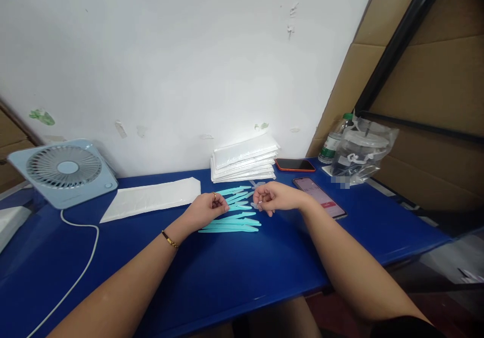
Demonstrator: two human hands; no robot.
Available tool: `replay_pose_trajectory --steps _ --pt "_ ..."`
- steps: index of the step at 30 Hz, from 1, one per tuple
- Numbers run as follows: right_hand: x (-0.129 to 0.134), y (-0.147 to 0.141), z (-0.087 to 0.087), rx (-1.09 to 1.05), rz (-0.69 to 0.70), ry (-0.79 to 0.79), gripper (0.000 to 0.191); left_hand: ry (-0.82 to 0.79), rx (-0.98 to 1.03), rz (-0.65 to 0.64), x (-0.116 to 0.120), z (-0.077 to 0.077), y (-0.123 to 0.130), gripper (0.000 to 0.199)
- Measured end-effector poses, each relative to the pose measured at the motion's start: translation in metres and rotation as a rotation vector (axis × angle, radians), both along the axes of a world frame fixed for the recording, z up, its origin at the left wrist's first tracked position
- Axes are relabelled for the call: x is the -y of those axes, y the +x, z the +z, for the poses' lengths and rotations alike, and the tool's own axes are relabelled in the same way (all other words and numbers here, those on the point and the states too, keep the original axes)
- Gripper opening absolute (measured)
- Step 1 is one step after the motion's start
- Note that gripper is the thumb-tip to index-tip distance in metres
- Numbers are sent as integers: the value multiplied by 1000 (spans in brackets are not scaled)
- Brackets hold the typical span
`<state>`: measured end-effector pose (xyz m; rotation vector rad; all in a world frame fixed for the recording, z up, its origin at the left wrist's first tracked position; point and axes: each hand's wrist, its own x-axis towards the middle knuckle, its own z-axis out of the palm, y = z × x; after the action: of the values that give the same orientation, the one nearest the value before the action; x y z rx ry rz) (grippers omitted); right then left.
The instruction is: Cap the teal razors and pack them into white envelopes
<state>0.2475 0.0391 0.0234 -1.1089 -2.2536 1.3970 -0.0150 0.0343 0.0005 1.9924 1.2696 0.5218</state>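
Two bare hands meet over the middle of the table (234, 272). The left hand (206, 209) has its thumb and forefinger drawn close together at the slender turquoise sticks (238, 222), touching or nearly touching one; whether these fingers grip it I cannot tell. The right hand (274, 196) is curled, its fingertips pinched on what looks like a small clear piece (255, 205) at the right ends of the sticks.

The sticks lie between and below the hands in a loose, uneven fan, roughly side by side, some crossing. More clear pieces (257, 183) rest just beyond the right fingers. The handling looks to be in progress: the sticks are spread out and loose, none visibly gathered or wrapped. Their exact number, and how many have been dealt with, I cannot make out.

Beyond the sticks, against the wall, white packets (245, 154) stand in a slightly skewed stack; whether they are filled does not show. To the left, one white sleeve (151, 199) lies flat by itself, seemingly unused. Farther out are a pale blue fan (68, 167) on the left, and on the right an orange-edged phone (295, 164), a lit phone (321, 197), a green-capped bottle (331, 146) and a bagged cup (363, 146).
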Motion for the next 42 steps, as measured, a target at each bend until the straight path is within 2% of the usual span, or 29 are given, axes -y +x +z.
replay_pose_trajectory --steps 5,12,17,19,22,27,30,35,38,42 --pt "1 -3 0 -9 17 -7 19 12 -6 7 2 3 2 36" --pt "-4 -19 -17 -54 -16 112 22 156 -74 -7 1 -2 6 29" --pt "-13 -17 -23 -20 -183 282 18 409 -193 117 -1 1 4 24" --pt "-17 -7 -20 75 -248 405 16 469 -246 95 1 4 4 22" --pt "-21 9 -14 256 -268 551 12 421 -302 -26 7 7 6 18" --pt "-21 22 -11 392 -235 567 23 288 -309 -155 12 5 11 22" --pt "-22 27 -12 459 -183 537 33 236 -282 -136 12 2 11 21" --pt "-23 23 -15 478 -115 509 16 162 -276 -90 11 2 9 21" --pt "-20 15 -15 480 -122 471 17 135 -311 -64 11 2 8 20" --pt "-15 6 -13 287 -168 465 21 171 -332 -51 11 2 8 25"
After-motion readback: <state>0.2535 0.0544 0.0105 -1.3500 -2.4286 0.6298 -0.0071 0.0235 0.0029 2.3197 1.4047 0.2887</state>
